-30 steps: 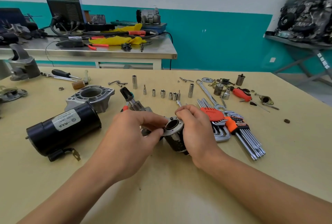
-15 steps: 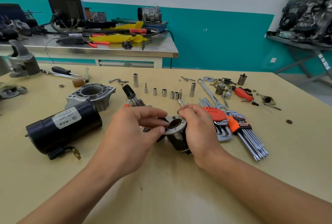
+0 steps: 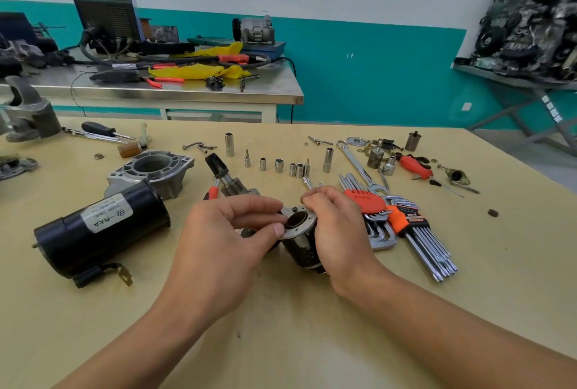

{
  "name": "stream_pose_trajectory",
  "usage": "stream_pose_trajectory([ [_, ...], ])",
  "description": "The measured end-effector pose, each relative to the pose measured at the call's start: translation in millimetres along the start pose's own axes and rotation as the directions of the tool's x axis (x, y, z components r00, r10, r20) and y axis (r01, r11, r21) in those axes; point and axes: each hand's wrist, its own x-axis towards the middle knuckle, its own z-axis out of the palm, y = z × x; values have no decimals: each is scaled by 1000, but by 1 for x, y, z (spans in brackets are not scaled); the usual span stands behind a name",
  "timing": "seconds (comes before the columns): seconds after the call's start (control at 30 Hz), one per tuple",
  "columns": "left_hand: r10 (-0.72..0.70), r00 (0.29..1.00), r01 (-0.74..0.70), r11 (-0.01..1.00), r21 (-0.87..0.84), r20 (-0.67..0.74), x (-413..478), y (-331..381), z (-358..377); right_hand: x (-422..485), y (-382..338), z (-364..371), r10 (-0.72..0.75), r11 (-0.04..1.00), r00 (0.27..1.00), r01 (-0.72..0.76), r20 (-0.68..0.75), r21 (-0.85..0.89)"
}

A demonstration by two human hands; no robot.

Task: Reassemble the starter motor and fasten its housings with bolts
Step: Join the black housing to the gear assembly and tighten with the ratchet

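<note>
The starter motor lies in pieces on the yellow surface (image 3: 312, 341). Its black motor body (image 3: 100, 232), which carries a white label, lies on its side at the left. Just behind it stands the grey aluminium housing (image 3: 153, 170) with its round opening facing up. Near the middle a small dark cylinder (image 3: 304, 248) with a metal flange (image 3: 301, 215) at its top end is held tilted between both hands, low over the surface.

The left hand (image 3: 218, 248) pinches the flange's near left edge between thumb and curled fingers. The right hand (image 3: 340, 232) wraps the cylinder's right side, and its fingertips are bunched at the flange's far rim. Whether they hold something small there cannot be told.

Just behind the left hand lies a geared shaft (image 3: 231, 185) with a black tip, pointing away towards the far edge. Farther back a row of sockets (image 3: 278, 166) stands upright, and a few loose bolts (image 3: 199, 146) lie to their left. To the right of the right hand, touching it, are two sets of hex keys (image 3: 406, 229) in orange holders. A long spanner (image 3: 359, 167) lies beyond them.
</note>
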Motion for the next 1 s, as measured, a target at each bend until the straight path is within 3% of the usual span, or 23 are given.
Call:
stream_pose_trajectory([
  [0.3, 23, 999, -18, 991, 133, -40, 1, 5, -4, 3, 1, -1, -4, 1000, 1000, 5, 9, -20],
  [0.73, -48, 996, 47, 999, 8, 81, 3, 4, -7, 1, 1, -1, 16, 1000, 1000, -16, 14, 25],
  [1.0, 14, 999, -11, 996, 90, -29, 2, 4, 0, 0, -1, -1, 11, 999, 1000, -11, -8, 30],
])
